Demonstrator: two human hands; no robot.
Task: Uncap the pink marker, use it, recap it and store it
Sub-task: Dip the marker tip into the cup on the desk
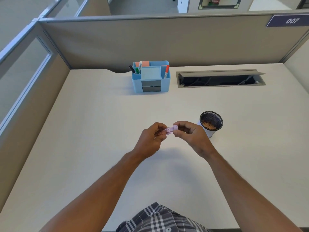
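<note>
Here both hands, left hand (pixel 151 137) and right hand (pixel 190 133), grip the pink marker (pixel 170 129)

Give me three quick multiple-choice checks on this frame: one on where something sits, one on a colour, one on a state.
1. Where is the mesh cup relative to the hands?
A. Beside the right hand
B. Inside the organizer
C. At the desk's left edge

2. What colour is the desk organizer?
A. Black
B. Light blue
C. Yellow

3. How is the pink marker held?
A. Lying loose on the desk
B. Standing in the organizer
C. Gripped by both hands above the desk

Answers: 1 A, the cup stands just past the right hand. 2 B, its walls are pale blue. 3 C, the left hand and right hand each pinch one end.
</note>
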